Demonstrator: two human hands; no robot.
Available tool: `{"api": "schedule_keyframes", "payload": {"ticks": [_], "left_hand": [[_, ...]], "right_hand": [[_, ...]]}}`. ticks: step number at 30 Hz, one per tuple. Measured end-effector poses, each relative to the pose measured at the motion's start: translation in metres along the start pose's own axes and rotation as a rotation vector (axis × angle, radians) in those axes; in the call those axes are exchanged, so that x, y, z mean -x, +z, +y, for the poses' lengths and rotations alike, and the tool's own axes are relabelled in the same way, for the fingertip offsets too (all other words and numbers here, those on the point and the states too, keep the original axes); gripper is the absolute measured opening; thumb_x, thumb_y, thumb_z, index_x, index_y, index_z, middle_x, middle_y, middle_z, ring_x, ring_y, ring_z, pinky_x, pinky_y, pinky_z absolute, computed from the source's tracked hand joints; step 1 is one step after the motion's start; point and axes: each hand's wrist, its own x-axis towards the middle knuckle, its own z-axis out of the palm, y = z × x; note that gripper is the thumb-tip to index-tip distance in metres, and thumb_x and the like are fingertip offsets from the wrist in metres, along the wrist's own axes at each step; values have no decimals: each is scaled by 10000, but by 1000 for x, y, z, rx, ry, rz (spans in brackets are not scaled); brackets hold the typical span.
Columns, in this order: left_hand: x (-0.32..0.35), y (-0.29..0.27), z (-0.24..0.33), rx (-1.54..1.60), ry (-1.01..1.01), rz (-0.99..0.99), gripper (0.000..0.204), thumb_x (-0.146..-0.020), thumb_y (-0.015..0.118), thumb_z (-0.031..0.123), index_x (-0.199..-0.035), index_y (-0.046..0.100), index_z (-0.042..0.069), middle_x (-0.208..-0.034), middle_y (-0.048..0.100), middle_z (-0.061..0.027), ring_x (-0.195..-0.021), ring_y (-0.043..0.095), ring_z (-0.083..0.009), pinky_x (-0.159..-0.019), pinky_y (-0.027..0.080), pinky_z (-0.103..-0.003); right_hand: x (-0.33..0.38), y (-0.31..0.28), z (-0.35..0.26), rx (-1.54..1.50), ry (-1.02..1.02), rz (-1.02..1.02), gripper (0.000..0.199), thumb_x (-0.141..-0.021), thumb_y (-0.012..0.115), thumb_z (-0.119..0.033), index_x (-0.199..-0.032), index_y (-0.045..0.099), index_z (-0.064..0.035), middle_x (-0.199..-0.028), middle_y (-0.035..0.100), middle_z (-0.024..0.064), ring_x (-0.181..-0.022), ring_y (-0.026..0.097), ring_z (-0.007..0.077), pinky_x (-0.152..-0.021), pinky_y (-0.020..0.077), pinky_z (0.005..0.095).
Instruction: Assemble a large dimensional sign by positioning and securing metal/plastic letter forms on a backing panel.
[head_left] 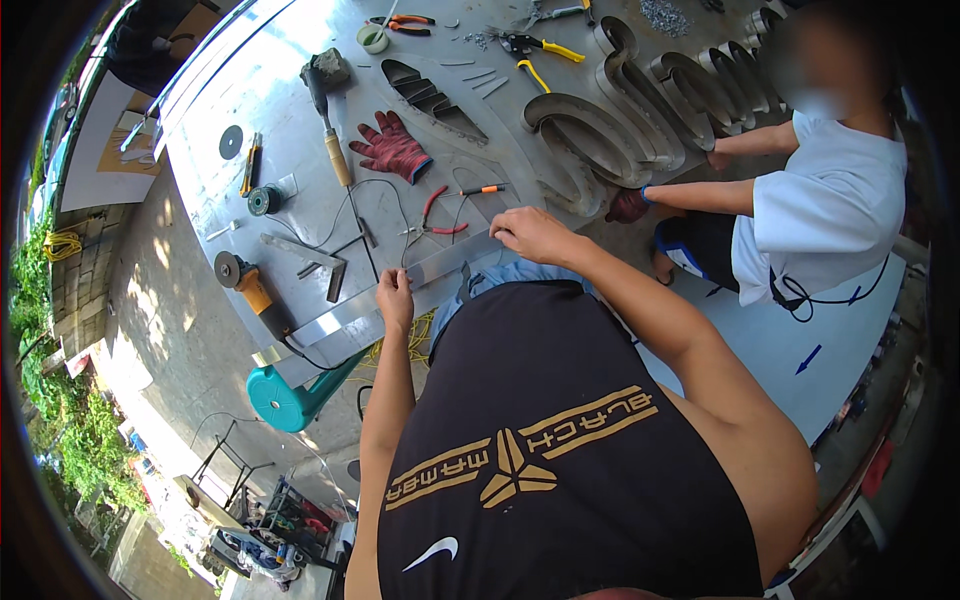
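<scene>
A long, thin metal strip (433,268) runs along the near table edge, in front of my body. My left hand (396,297) is closed, its fingertips pinched at the strip's upper edge. Farther right, my right hand (537,236) has its fingers curled down at the strip's other end. Just beyond the strip lie red-handled pliers (431,214) and an orange-and-black pen-like tool (482,189). A loop of thin wire (405,215) reaches close to my left fingertips. Left of that hand are a metal square (338,278) and an angle grinder (252,290).
On the metal table (290,110) lie a red glove (390,147), a wooden-handled tool (337,157), a wire spool (264,201), yellow-handled snips (540,48) and bent metal letter shapes (590,140). A person (820,190) works at the right. A green stool (285,398) stands below.
</scene>
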Motion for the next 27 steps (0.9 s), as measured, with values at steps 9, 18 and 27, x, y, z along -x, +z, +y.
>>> {"api": "schedule_keyframes", "payload": {"ticks": [9,18,27], "left_hand": [[-8,-3,-17,50,69,11,209,-996,578,186,-947,630,-10,-784,662,-67,-740,630,-134,-687,488,-285],[19,-15,-51,106,25,117,174,-984,576,175,-963,633,12,-777,654,-47,-635,549,-92,-582,450,-263],[98,80,-52,-98,-165,91,238,-941,607,224,-959,675,-4,-791,686,-69,-669,611,-129,-625,499,-295]], "right_hand": [[48,27,-10,-37,109,114,222,-929,562,-200,-1026,713,-68,-990,707,155,-993,660,352,-883,512,443],[56,12,12,84,25,31,232,-936,578,-209,-1078,698,-71,-1037,697,158,-1042,644,353,-914,504,448],[104,-51,90,34,43,111,262,-930,593,-200,-1148,663,-71,-1077,698,187,-1053,643,385,-917,502,473]]}}
